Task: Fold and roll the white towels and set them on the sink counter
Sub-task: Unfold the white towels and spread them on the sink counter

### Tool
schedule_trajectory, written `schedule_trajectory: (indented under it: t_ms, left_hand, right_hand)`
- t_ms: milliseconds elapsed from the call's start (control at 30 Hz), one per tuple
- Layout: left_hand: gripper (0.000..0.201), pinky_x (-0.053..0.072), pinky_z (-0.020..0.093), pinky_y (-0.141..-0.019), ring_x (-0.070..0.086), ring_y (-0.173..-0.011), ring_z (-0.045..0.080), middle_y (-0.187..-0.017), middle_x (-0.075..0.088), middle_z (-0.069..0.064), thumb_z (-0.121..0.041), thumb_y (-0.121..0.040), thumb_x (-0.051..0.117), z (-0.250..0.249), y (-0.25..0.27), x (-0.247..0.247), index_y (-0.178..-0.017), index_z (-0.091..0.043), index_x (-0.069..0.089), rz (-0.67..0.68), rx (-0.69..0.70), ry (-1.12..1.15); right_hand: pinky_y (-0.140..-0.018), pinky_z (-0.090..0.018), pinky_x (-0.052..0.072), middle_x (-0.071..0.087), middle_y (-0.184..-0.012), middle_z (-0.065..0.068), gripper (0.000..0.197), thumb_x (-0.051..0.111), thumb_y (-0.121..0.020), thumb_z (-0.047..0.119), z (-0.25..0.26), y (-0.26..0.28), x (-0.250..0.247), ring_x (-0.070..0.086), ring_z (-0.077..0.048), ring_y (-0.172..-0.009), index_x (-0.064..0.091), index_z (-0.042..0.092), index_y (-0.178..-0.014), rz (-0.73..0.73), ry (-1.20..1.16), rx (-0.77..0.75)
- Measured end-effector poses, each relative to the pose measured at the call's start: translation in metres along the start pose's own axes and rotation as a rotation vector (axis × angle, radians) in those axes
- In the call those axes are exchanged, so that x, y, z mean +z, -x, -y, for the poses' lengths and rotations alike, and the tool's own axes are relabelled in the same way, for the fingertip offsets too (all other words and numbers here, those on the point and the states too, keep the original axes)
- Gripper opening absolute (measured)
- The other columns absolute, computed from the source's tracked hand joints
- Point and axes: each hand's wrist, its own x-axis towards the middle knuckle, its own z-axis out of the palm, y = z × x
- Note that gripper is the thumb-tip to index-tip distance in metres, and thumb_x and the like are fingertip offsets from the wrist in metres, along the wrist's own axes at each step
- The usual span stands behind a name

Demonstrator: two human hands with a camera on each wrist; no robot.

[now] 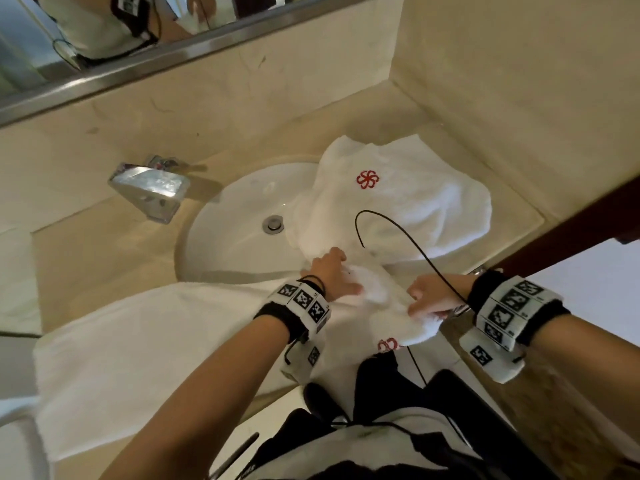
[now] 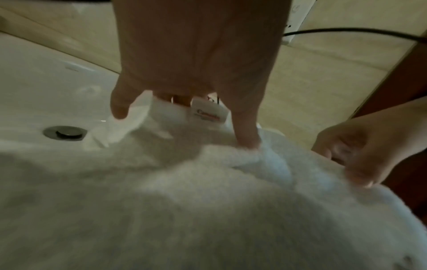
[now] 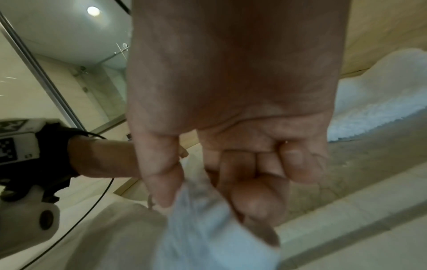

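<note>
A white towel [image 1: 138, 341] lies spread over the front of the sink counter [image 1: 104, 244], and its right end is bunched up by a red logo. My left hand [image 1: 341, 271] grips that bunched end at the basin's front rim. In the left wrist view, the left hand [image 2: 182, 117] has its fingers curled into the towel [image 2: 208, 210] beside a small label. My right hand [image 1: 420, 304] pinches the same end a little to the right. The right wrist view shows my right hand [image 3: 198, 197] pinching the towel [image 3: 208, 237] between thumb and fingers. A second white towel [image 1: 408, 202] with a red logo lies heaped right of the basin.
The white basin [image 1: 235, 237] with its drain [image 1: 273, 224] sits mid-counter, and a chrome faucet [image 1: 152, 188] stands to its left. A mirror [image 1: 104, 29] runs along the back wall. A black cable [image 1: 398, 223] loops over the heaped towel. A dark wooden frame [image 1: 571, 230] bounds the right side.
</note>
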Motion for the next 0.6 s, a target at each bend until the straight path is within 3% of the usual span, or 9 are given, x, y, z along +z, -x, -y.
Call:
schedule_trajectory:
  t_ms: [67, 167, 267, 367, 401, 467, 534, 601]
  left_hand:
    - [0.075, 0.043, 0.037, -0.098, 0.049, -0.116, 0.028, -0.127, 0.049, 0.009, -0.032, -0.072, 0.076, 0.007, -0.002, 0.002, -0.13, -0.013, 0.034, 0.092, 0.0, -0.017]
    - [0.055, 0.041, 0.029, -0.089, 0.05, -0.115, 0.029, -0.129, 0.05, 0.013, -0.014, -0.08, 0.067, 0.011, -0.008, -0.001, -0.127, -0.007, 0.039, 0.102, -0.01, -0.04]
    - [0.044, 0.041, 0.022, -0.083, 0.052, -0.112, 0.027, -0.122, 0.054, 0.011, -0.009, -0.083, 0.064, 0.015, -0.013, -0.005, -0.124, -0.004, 0.049, 0.004, -0.031, 0.149]
    - [0.024, 0.044, 0.009, -0.057, 0.055, -0.091, 0.022, -0.098, 0.058, 0.01, -0.002, -0.082, 0.064, 0.018, -0.017, -0.009, -0.106, -0.005, 0.062, -0.169, -0.067, 0.463]
    - [0.021, 0.044, 0.011, -0.057, 0.055, -0.089, 0.021, -0.095, 0.06, 0.011, -0.001, -0.082, 0.062, 0.018, -0.019, -0.012, -0.103, -0.004, 0.065, -0.214, -0.071, 0.502]
    - [0.019, 0.047, 0.02, -0.07, 0.058, -0.092, 0.023, -0.101, 0.065, 0.015, -0.003, -0.084, 0.061, 0.015, -0.025, -0.018, -0.102, -0.003, 0.068, -0.249, -0.058, 0.479]
    - [0.019, 0.045, 0.027, -0.082, 0.059, -0.1, 0.026, -0.106, 0.066, 0.013, -0.006, -0.085, 0.06, 0.009, -0.031, -0.024, -0.102, -0.004, 0.068, -0.286, -0.047, 0.44]
    - [0.022, 0.043, 0.025, -0.082, 0.057, -0.094, 0.023, -0.096, 0.061, 0.006, -0.009, -0.084, 0.062, 0.002, -0.038, -0.026, -0.105, -0.007, 0.064, -0.342, -0.054, 0.462]
  right_hand:
    - [-0.049, -0.011, 0.039, 0.058, -0.065, -0.003, 0.019, 0.058, -0.087, 0.028, 0.0, -0.003, 0.001, 0.05, -0.012, -0.052, 0.053, 0.015, -0.073, -0.04, -0.043, -0.027]
    - [-0.063, -0.017, 0.042, 0.062, -0.086, 0.004, 0.013, 0.057, -0.089, 0.035, 0.007, -0.011, 0.004, 0.058, -0.013, -0.078, 0.053, 0.023, -0.094, -0.156, -0.109, -0.05]
    - [-0.079, -0.024, 0.047, 0.06, -0.099, 0.003, 0.024, 0.059, -0.087, 0.032, 0.016, -0.022, 0.008, 0.058, -0.017, -0.091, 0.05, 0.02, -0.106, -0.251, -0.197, -0.078]
    - [-0.079, -0.026, 0.047, 0.063, -0.099, 0.0, 0.029, 0.062, -0.085, 0.031, 0.024, -0.031, 0.012, 0.06, -0.019, -0.09, 0.054, 0.015, -0.108, -0.288, -0.297, -0.116]
    - [-0.072, -0.024, 0.045, 0.062, -0.094, -0.002, 0.026, 0.061, -0.085, 0.029, 0.027, -0.033, 0.012, 0.059, -0.02, -0.086, 0.056, 0.011, -0.104, -0.298, -0.296, -0.128]
    - [-0.062, -0.02, 0.042, 0.058, -0.081, -0.004, 0.015, 0.056, -0.088, 0.021, 0.033, -0.038, 0.012, 0.057, -0.023, -0.08, 0.056, 0.006, -0.091, -0.328, -0.275, -0.131]
    - [-0.071, -0.025, 0.046, 0.061, -0.091, -0.009, 0.018, 0.049, -0.091, 0.014, 0.036, -0.041, 0.012, 0.061, -0.028, -0.09, 0.059, 0.003, -0.101, -0.389, -0.253, -0.137]
    - [-0.082, -0.029, 0.046, 0.063, -0.108, -0.013, 0.028, 0.046, -0.092, 0.012, 0.034, -0.045, 0.01, 0.059, -0.031, -0.102, 0.057, 0.003, -0.116, -0.455, -0.241, -0.115]
